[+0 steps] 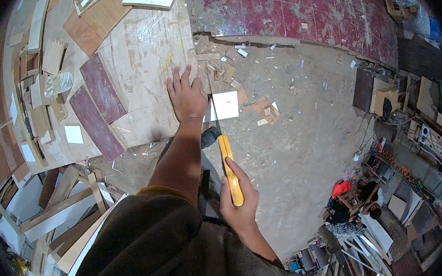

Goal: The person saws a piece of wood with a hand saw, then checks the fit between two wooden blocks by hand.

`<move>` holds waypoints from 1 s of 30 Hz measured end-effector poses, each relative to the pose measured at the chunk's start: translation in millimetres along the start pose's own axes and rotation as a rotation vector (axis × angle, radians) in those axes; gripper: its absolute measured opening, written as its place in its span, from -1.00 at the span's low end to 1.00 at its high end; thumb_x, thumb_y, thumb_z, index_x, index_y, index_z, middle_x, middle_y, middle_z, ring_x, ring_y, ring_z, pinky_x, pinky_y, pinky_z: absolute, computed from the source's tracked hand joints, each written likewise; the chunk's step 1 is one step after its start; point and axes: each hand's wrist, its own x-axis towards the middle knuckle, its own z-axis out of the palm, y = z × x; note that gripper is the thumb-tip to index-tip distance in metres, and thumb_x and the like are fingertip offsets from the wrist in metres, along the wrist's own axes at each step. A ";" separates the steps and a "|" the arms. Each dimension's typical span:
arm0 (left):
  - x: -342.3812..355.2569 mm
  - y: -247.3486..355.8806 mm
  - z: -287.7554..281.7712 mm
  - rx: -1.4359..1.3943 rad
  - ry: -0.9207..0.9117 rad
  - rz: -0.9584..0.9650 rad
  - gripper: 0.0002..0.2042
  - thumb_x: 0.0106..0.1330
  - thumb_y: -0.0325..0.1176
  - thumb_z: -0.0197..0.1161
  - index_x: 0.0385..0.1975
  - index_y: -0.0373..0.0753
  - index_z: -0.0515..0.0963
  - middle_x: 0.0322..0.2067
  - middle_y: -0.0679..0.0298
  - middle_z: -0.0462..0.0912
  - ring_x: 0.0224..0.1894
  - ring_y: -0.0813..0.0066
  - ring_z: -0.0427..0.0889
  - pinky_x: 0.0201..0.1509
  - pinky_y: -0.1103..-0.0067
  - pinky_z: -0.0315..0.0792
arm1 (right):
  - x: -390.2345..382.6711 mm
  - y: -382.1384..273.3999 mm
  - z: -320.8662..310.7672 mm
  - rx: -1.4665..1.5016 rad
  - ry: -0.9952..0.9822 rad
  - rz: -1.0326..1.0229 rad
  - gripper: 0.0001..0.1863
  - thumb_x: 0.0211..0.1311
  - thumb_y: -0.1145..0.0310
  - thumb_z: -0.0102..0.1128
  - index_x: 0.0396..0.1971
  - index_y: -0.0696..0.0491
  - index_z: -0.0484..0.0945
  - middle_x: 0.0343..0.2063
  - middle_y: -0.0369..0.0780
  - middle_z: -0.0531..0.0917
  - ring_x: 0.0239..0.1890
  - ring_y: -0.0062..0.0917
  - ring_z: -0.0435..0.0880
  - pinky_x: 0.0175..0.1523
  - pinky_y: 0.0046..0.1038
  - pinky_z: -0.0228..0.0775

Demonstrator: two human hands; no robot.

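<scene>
The right grip (246, 206) clasps a yellow-handled saw (225, 148); the left grip (188, 99) lies spread on the surface (144, 52) beside a white board (226, 106).

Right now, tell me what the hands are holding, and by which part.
The right hand holds the yellow-handled saw by its handle. The left hand lies palm down on the worktop; whether it pins anything cannot be told.

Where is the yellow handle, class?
In the head view, the yellow handle sits just right of centre, gripped by the right hand, below the white panel.
</scene>
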 end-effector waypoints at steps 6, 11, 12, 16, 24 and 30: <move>0.1 -2.0 -1.6 -0.015 0.013 0.005 -0.87 0.20 -0.35 0.24 -0.29 -0.14 0.65 0.30 0.29 0.36 0.48 0.17 0.07 0.53 0.10 -0.13 | -8.2 6.6 -11.3 -0.001 0.004 -0.018 -0.53 0.27 0.58 0.19 0.20 0.11 0.47 -0.13 0.06 0.70 -0.24 -0.49 0.75 -0.18 -0.51 0.53; 1.5 0.9 -1.1 0.007 0.012 0.030 -0.85 0.20 -0.35 0.23 -0.26 -0.15 0.65 0.30 0.28 0.37 0.48 0.17 0.06 0.52 0.10 -0.11 | -5.3 -3.4 -11.5 -0.013 0.020 0.000 -0.53 0.25 0.59 0.20 0.19 0.11 0.49 -0.16 0.02 0.72 -0.29 -0.53 0.75 -0.20 -0.53 0.53; 0.9 -2.0 -0.1 0.005 0.013 0.030 -0.85 0.20 -0.35 0.23 -0.26 -0.15 0.65 0.30 0.28 0.37 0.48 0.17 0.06 0.52 0.10 -0.11 | -7.9 -1.5 -11.4 -0.014 0.021 -0.001 -0.53 0.25 0.59 0.20 0.19 0.11 0.49 -0.16 0.02 0.72 -0.29 -0.53 0.75 -0.20 -0.53 0.53; 0.4 -3.2 -0.1 0.003 0.054 0.027 -0.85 0.15 -0.36 0.23 -0.30 -0.12 0.65 0.28 0.28 0.40 0.47 0.13 0.09 0.52 0.08 -0.11 | -23.8 13.8 -10.6 -0.017 0.030 -0.034 -0.54 0.25 0.58 0.21 0.18 0.11 0.51 -0.20 0.03 0.72 -0.32 -0.53 0.75 -0.23 -0.53 0.52; -2.1 -4.9 2.4 -0.018 0.041 0.024 -0.84 0.18 -0.36 0.22 -0.28 -0.15 0.66 0.28 0.27 0.39 0.47 0.12 0.08 0.51 0.07 -0.11 | -1.8 22.1 5.0 0.028 0.052 0.010 -0.56 0.26 0.58 0.21 0.17 0.11 0.52 -0.25 0.00 0.72 -0.33 -0.63 0.69 -0.26 -0.55 0.50; 0.0 0.7 4.0 -0.017 0.040 0.034 -0.83 0.17 -0.38 0.21 -0.26 -0.16 0.65 0.29 0.24 0.38 0.47 0.11 0.09 0.50 0.06 -0.10 | -15.9 10.3 -5.7 0.024 0.055 0.049 -0.55 0.27 0.59 0.20 0.18 0.14 0.50 -0.15 0.01 0.72 -0.24 -0.61 0.70 -0.16 -0.59 0.49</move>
